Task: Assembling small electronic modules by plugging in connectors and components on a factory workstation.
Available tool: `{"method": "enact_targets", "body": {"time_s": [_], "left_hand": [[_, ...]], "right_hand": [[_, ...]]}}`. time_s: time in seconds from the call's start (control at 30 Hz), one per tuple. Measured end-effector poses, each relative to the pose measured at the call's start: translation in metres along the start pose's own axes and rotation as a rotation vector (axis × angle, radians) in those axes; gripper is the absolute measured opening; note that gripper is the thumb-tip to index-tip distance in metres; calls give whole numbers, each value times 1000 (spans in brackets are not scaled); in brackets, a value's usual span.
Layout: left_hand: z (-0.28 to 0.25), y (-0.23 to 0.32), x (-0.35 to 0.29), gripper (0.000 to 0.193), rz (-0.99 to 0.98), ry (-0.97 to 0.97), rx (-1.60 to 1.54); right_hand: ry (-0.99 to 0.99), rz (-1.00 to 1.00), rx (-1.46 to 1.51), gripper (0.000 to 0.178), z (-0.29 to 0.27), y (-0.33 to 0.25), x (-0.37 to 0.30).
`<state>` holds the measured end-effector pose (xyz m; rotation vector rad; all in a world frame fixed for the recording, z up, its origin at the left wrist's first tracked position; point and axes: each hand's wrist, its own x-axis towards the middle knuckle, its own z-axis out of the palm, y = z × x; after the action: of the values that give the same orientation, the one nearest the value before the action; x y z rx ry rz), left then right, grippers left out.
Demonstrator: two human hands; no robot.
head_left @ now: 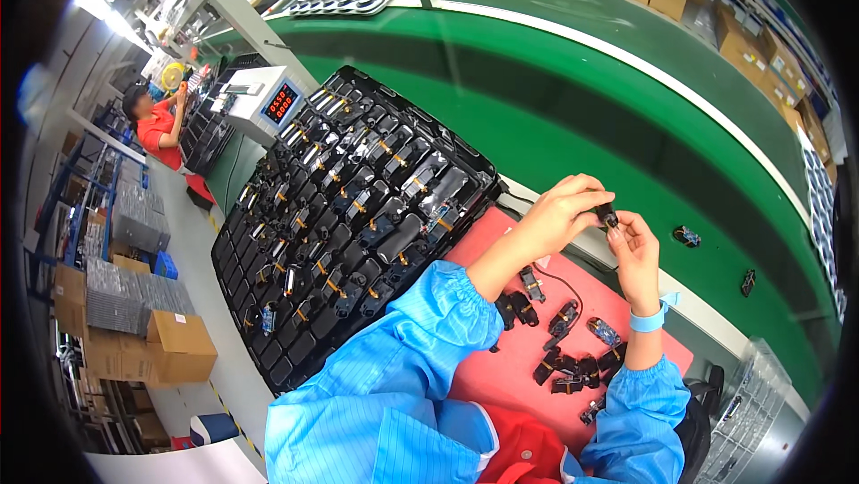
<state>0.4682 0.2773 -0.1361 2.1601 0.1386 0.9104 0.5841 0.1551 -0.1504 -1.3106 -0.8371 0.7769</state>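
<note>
Above the far edge of the pink mat (479,383), a small black part (608,215) sits between my two hands. My left hand (565,213) pinches it from the left with thumb and fingers. On the other side, the fingertips of my right hand (634,250) close on its lower end. A light blue strap (653,318) circles my right wrist. Below the hands, several black electronic modules (564,318) lie loosely on the mat, one with a thin black cable. A blue circuit board (603,332) shows among them.
A large black compartment tray (259,334) full of black modules stands left of the mat. Behind it is a white box with a red digital display (283,104). A green conveyor belt (555,117) carries small modules (687,236). One person (159,131) works at far left.
</note>
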Motion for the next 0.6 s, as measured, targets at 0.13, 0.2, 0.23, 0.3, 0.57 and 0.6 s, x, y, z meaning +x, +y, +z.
{"method": "enact_targets", "body": {"time_s": [0.13,0.2,0.23,0.3,0.57,0.6], "left_hand": [[5,-2,2,36,2,1,-6],[6,-2,2,34,-34,-4,-24],[5,-2,1,33,-55,-3,-26],[4,-2,-1,34,-65,10,-33],[15,16,0,42,-2,108,54],[16,17,-1,40,4,116,60]], "right_hand": [[-8,-66,-252,12,-3,1,-1],[2,-58,-263,12,-4,0,-2],[1,-56,-264,12,-3,0,-1],[-11,-51,-268,12,-1,-2,-1],[-3,-188,-331,14,-3,8,-4],[7,-208,-422,14,-3,4,-4]]}}
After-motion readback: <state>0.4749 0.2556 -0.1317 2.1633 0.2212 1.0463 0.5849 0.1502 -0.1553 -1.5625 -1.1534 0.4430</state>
